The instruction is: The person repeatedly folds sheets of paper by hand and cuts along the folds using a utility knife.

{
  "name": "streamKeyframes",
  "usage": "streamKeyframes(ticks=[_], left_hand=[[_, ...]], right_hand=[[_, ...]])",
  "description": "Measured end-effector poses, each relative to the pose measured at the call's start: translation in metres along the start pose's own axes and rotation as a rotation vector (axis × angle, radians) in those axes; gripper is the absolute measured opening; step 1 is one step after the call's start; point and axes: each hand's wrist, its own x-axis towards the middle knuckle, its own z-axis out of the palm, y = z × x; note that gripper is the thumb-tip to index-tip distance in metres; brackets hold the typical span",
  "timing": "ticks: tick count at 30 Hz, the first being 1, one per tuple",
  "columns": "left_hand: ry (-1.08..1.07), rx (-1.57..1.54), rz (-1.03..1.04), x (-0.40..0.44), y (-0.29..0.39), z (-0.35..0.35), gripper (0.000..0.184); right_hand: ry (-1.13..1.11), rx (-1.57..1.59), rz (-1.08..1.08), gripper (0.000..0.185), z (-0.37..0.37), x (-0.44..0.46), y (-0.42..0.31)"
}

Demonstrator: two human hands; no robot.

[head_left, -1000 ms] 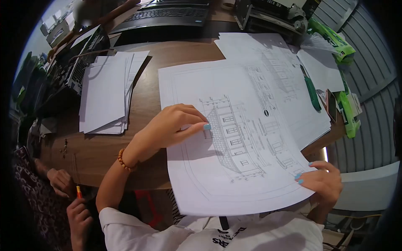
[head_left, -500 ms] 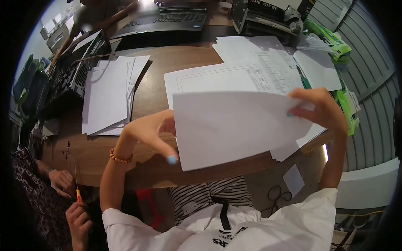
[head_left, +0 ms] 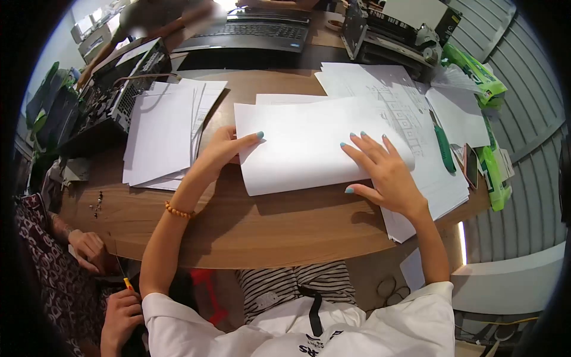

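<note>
A white sheet of paper [head_left: 297, 146] lies at the front of the table, its right end curving over in a bend. My left hand [head_left: 223, 149] grips the sheet's left edge, thumb on top and the other fingers hidden beneath. On the right part of the same sheet rests my right hand [head_left: 386, 178], fingers spread and holding nothing. Under and behind it are printed drawing sheets [head_left: 407, 125]. To the left lies a stack of white papers [head_left: 160, 134].
A green-handled tool [head_left: 443, 146] and a phone [head_left: 470, 166] lie at the right. Behind are a laptop [head_left: 256, 30] and an opened machine [head_left: 392, 35]; an open computer case [head_left: 128, 89] stands left. Beside me, another person's hand [head_left: 122, 315] holds a screwdriver [head_left: 127, 283].
The sheet has gone from raised above the table to lying lower on the papers. My right hand has let go of its right edge and now spreads on top; my left hand now grips the left edge.
</note>
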Motion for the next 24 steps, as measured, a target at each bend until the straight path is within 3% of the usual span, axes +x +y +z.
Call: streamKeyframes(ticks=[1,2,5,6,8,11,24], left_hand=[[0.039,-0.014,0.048,-0.003,0.008,0.003,0.054],[0.253,0.032,0.053,-0.013,0.017,0.011,0.059],[0.644,0.564,0.731,-0.007,0.009,0.011,0.054],[0.689,0.786,0.868,-0.017,0.020,0.016,0.052],[0.556,0.959,0.979,-0.027,0.019,0.031,0.046],[0.285,0.983,0.999,-0.037,0.005,0.065,0.049],[0.138,0.984,0.861,-0.026,-0.020,0.072,0.049]], right_hand=[[-0.019,0.045,0.024,0.065,0.006,0.000,0.002],[0.001,0.048,0.012,0.065,0.010,-0.002,0.002],[-0.006,0.051,0.044,0.070,0.015,0.002,0.007],[0.022,0.056,0.014,0.070,0.016,0.002,0.008],[0.003,0.005,0.103,0.072,0.018,0.001,0.006],[0.012,-0.003,0.128,0.072,0.016,0.000,0.001],[0.049,-0.049,0.099,0.064,0.028,-0.002,0.006]])
